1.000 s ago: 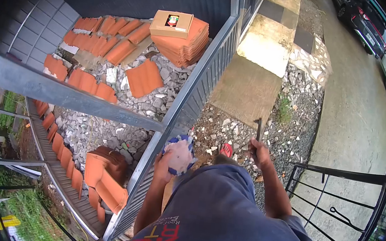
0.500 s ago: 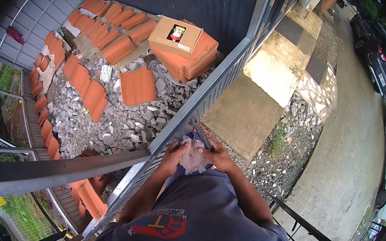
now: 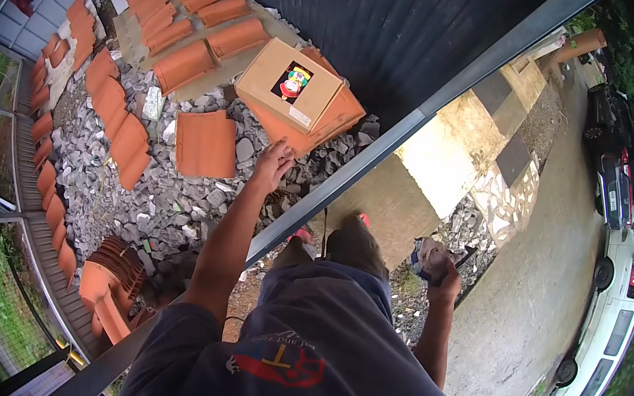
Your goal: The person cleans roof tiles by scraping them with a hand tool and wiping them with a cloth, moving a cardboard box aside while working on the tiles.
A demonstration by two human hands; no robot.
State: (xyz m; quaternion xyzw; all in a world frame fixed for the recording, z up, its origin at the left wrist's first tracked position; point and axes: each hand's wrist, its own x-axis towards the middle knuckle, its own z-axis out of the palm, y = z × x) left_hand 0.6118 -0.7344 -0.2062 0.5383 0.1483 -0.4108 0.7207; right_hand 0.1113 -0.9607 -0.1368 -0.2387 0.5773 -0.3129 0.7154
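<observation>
My left hand (image 3: 273, 166) reaches over the metal rail, its fingers apart and nothing held, just below a stack of orange roof tiles (image 3: 347, 117). On that stack lies a brown cardboard box (image 3: 263, 79) with a colourful picture on its lid. Out to the right, my right hand (image 3: 445, 279) is closed on a crumpled pale and blue bundle (image 3: 430, 258). A dark, thin tool (image 3: 466, 256) sticks out beside the same hand; how it is gripped is partly hidden.
A metal rail (image 3: 386, 151) runs diagonally between the rubble and the paved path. Grey rubble (image 3: 173, 208) surrounds a single tile (image 3: 206, 144) and rows of tiles. More tiles (image 3: 106, 291) stand at lower left. A white van (image 3: 606, 344) and dark car are parked at right.
My left hand has let go of the bundle and moved up over the rail toward the tile stack. My right hand has moved right with the bundle and the tool.
</observation>
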